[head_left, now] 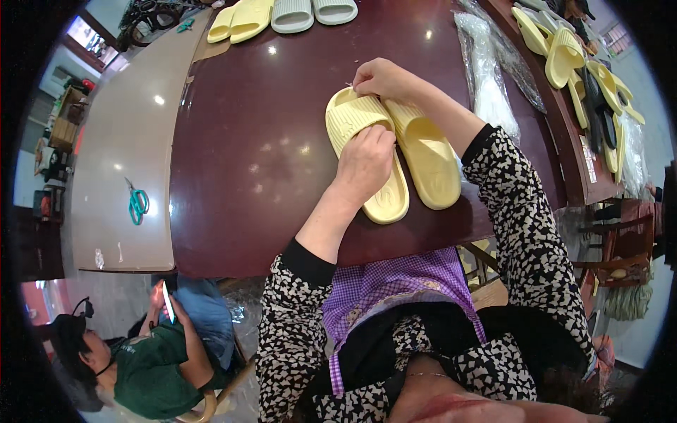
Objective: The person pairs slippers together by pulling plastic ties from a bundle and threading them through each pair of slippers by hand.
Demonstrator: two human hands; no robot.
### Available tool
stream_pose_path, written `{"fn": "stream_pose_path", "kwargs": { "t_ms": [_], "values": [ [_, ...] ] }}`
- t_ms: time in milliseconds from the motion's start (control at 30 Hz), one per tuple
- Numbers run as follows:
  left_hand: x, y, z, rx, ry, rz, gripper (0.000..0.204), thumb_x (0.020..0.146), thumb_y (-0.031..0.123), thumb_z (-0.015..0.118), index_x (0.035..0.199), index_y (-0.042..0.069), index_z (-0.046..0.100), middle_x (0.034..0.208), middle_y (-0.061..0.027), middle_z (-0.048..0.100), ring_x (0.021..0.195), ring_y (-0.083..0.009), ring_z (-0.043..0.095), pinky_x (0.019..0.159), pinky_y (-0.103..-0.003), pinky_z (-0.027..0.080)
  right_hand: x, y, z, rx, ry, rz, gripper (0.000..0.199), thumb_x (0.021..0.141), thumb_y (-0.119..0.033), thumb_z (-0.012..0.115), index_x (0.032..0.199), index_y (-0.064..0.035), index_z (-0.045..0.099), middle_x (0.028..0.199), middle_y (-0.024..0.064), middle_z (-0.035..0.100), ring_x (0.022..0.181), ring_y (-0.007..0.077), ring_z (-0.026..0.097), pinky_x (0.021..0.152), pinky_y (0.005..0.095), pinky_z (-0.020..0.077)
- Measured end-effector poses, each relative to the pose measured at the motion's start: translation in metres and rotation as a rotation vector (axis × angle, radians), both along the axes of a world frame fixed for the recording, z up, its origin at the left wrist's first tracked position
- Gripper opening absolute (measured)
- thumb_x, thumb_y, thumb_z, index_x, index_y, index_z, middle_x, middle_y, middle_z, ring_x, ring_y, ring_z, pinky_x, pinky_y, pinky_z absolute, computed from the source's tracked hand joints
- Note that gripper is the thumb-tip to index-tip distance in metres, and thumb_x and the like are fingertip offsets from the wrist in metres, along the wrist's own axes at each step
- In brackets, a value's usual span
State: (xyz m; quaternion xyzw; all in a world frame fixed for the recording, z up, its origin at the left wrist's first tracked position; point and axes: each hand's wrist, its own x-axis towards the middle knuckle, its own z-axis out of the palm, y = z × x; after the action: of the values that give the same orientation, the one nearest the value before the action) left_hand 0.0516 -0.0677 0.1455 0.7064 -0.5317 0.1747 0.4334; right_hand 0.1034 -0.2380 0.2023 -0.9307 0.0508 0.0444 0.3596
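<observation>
Two yellow slippers (395,151), one scissors (137,203)

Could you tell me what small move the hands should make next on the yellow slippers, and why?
Probably draw the right hand slowly away: it pinches something small at the toe end of the yellow slippers, too small to identify, while the left hand presses the left slipper steady.

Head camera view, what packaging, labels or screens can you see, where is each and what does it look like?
Clear plastic bags: heaped on the dark table's far right, crinkled, see-through.
Paper label: flat near the table's right edge, small pale rectangle with print.
Phone: lower left, held by a seated person, slim, its screen lit pale.
Nothing of the kind on the yellow slippers under both hands.
</observation>
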Motion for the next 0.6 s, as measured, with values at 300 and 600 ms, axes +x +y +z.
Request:
{"fn": "stream_pose_path", "kwargs": {
  "t_ms": [300, 600],
  "values": [
    [0.001, 0.007, 0.023, -0.238, 0.082, -0.068, 0.010, 0.076, 0.001, 0.059, 0.086, 0.003, 0.058, 0.085, -0.0100, 0.057, 0.073, -0.0254, 0.059, 0.064, -0.032, 0.049, -0.013, 0.009, 0.012, 0.291, -0.148, -0.051, 0.011, 0.080, -0.005, 0.058, 0.087, 0.0014, 0.061, 0.077, 0.0044, 0.062, 0.074, 0.0112, 0.057, 0.067, 0.0248, 0.0454],
    [0.037, 0.039, 0.039, -0.222, 0.966, 0.015, 0.020, 0.084, 0.000, 0.055, 0.104, 0.000, 0.059, 0.091, -0.0047, 0.062, 0.076, -0.0085, 0.058, 0.065, -0.023, 0.047, -0.066, 0.054, 0.019, 0.404, -0.379, 0.074, 0.004, 0.085, 0.000, 0.054, 0.086, 0.0010, 0.057, 0.082, 0.0029, 0.060, 0.080, 0.0091, 0.056, 0.073, 0.0236, 0.0465]
  ]
}}
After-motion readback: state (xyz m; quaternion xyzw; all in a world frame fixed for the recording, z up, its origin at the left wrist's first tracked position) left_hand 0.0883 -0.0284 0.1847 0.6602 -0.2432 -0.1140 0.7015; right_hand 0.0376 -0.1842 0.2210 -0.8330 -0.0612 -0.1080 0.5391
